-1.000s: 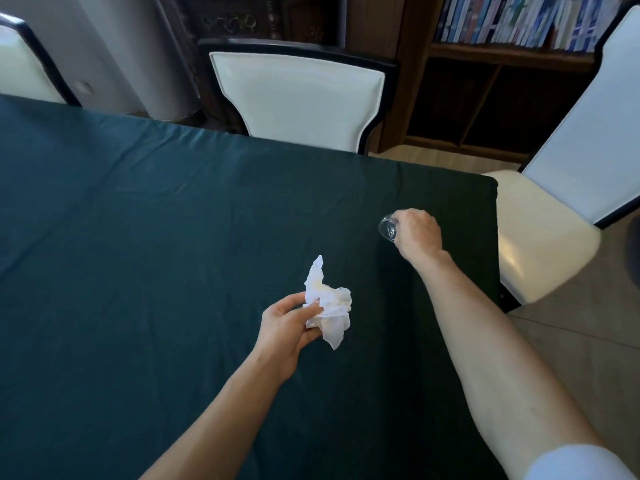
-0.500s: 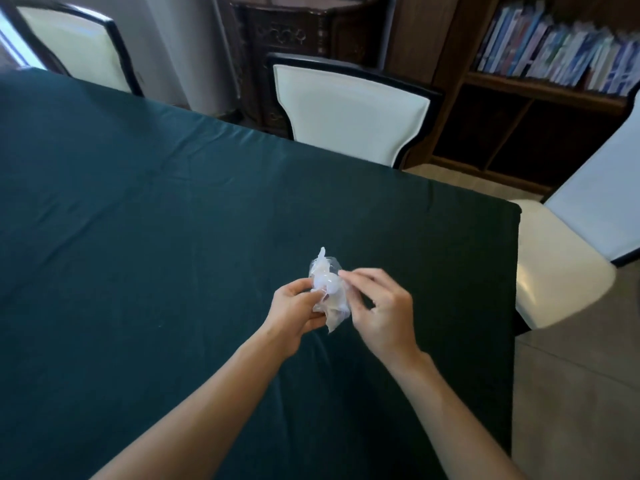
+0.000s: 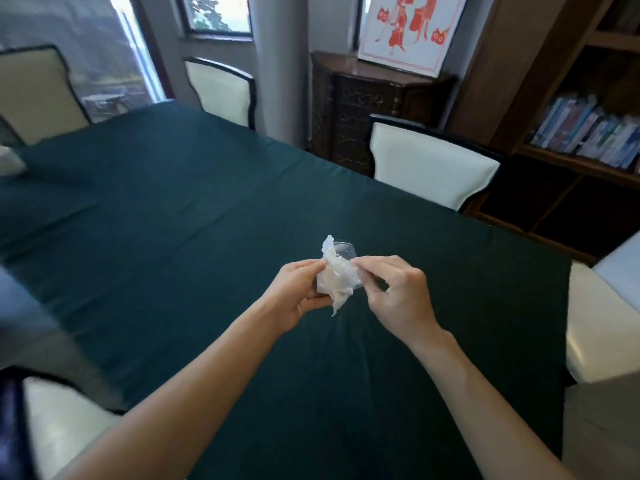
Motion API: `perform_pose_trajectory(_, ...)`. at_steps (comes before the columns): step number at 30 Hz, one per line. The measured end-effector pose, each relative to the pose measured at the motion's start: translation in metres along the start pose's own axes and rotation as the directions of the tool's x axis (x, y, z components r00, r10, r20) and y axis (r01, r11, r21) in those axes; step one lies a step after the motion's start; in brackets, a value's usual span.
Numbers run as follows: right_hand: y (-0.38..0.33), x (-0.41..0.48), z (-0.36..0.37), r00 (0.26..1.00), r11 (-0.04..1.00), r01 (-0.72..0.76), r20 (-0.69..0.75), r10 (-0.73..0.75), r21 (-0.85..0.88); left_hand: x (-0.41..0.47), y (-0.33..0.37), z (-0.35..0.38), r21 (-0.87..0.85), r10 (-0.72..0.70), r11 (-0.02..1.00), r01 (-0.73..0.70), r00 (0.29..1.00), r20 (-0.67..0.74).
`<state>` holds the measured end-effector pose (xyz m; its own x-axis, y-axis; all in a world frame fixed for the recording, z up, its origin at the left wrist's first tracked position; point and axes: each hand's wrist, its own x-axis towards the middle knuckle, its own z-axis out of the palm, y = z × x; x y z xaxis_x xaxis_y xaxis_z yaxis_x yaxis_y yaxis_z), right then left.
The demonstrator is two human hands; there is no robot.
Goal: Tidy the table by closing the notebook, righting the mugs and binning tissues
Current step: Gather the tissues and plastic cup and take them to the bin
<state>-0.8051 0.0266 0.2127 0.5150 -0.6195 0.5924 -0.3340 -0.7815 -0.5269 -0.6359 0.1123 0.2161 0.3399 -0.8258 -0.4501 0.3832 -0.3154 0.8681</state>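
Note:
A crumpled white tissue (image 3: 335,278) sits partly inside a small clear glass (image 3: 344,250), held above the dark green table (image 3: 173,220). My left hand (image 3: 299,294) grips the glass and tissue from the left and below. My right hand (image 3: 398,292) meets them from the right, thumb and forefinger pinched on the tissue's upper edge at the glass rim. The lower part of the glass is hidden by the tissue and my fingers. No notebook or bin is in view.
A blurred white object (image 3: 8,162) lies at the table's far left edge. White-backed chairs (image 3: 429,168) stand around the table, one seat (image 3: 599,323) at the right. A dark wooden cabinet (image 3: 367,98) and a bookshelf (image 3: 588,133) stand behind.
My right hand carried the glass from the table's right side over to the tissue in my left hand. The glass now sits in my left hand with the tissue. My view has tilted up.

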Motion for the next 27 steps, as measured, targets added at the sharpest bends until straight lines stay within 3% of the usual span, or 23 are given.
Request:
perform_pose_trajectory(7,-0.173,-0.003,0.076,0.951,0.960,0.250,0.155,-0.268,0.126,-0.129,0.023,-0.167,-0.002,0.146,0.989,-0.147,0.988,-0.048)
perform_pose_trajectory(11,-0.287,-0.017,0.137,0.890,0.899,0.356,0.200,-0.409,0.254,-0.210,0.014,-0.272,-0.016,0.252,0.965,-0.261,0.946,-0.203)
perform_pose_trajectory(18,-0.473,-0.050,0.258,0.758,0.748,0.456,0.231,-0.611,0.482,-0.338,-0.012,-0.443,-0.128,0.258,0.903,-0.410,0.755,-0.602)
perform_pose_trajectory(27,-0.598,-0.071,0.378,0.617,0.634,0.454,0.292,-0.731,0.626,-0.393,-0.047,-0.587,-0.182,0.168,0.830,-0.528,0.547,-0.820)
